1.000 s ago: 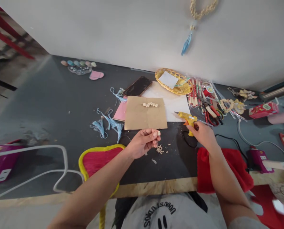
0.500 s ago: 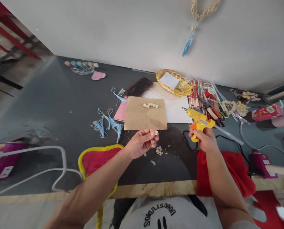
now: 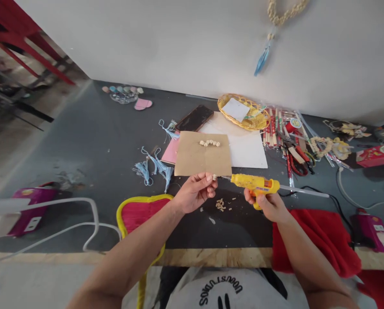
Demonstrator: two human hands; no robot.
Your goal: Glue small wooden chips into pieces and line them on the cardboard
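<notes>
Pinched between the thumb and fingers of my left hand point(image 3: 196, 192) is a small cream-coloured cluster of bits point(image 3: 214, 177). My right hand point(image 3: 269, 205) grips a yellow hot glue gun point(image 3: 254, 183) by its handle, a clear glue stick point(image 3: 304, 191) poking out the back. The gun's nozzle points left, close to the cluster; whether they touch I cannot tell. Below the hands lies a small pile of short cream pieces point(image 3: 220, 205). Beyond them, a row of finished-looking cream clusters point(image 3: 210, 143) rests on a brown paper sheet point(image 3: 192, 159).
Light-blue tassels point(image 3: 161, 169) lie left of the paper. A phone point(image 3: 195, 118) and wicker basket point(image 3: 259, 122) sit behind it. Pliers point(image 3: 297, 154) and wrapped sticks are at the right. A red cloth point(image 3: 317, 240) lies under my right forearm; the gun's black cord trails rightward.
My right hand has swung the glue gun left and level, bringing its nozzle up to the cluster. My left hand keeps its pinch. The camera view has shifted slightly.
</notes>
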